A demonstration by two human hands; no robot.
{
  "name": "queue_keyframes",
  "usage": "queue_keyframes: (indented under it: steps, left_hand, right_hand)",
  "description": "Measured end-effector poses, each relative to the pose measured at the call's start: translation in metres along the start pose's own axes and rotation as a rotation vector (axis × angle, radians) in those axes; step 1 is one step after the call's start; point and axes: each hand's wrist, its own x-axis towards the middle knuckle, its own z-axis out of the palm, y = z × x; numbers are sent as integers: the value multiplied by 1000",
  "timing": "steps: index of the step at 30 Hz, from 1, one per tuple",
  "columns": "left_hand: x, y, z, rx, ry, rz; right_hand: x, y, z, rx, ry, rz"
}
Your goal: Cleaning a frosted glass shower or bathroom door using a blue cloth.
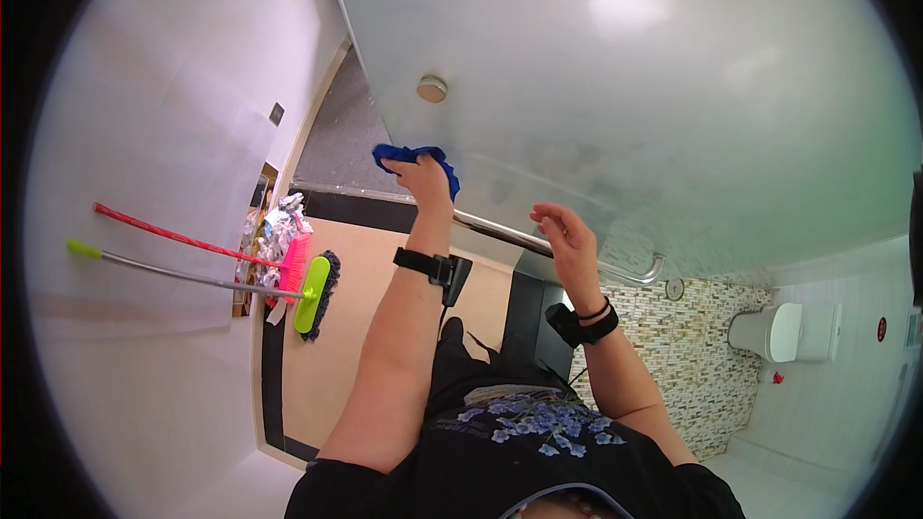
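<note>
A blue cloth (405, 153) is under my left hand (425, 180), pinned near the lower left edge of a glossy, partly see-through glass panel (613, 108). My fingers reach over the cloth and cover part of it. Just below runs a shiny metal bar handle (497, 228) that bends at its right end. My right hand (570, 241) hovers by the bar with loosely curled fingers and nothing in them; whether it touches the glass I cannot tell. Above the cloth a round metal fitting (432, 89) sits on the panel.
At left, a pink broom (293, 263) and a green flat mop (311, 294) lean on the white wall (144, 158) beside crumpled rubbish (283, 223). A dark raised step (530, 306) borders a mosaic-tiled floor (663, 346) with a round drain (674, 290) and a white toilet (782, 331).
</note>
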Motion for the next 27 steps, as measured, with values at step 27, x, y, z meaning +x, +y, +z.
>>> queue_keyframes:
  steps: [27]
  left_hand:
    - [-28, -19, -27, 785, -273, 276]
  right_hand:
    - [4, 8, 27, -32, -141, 94]
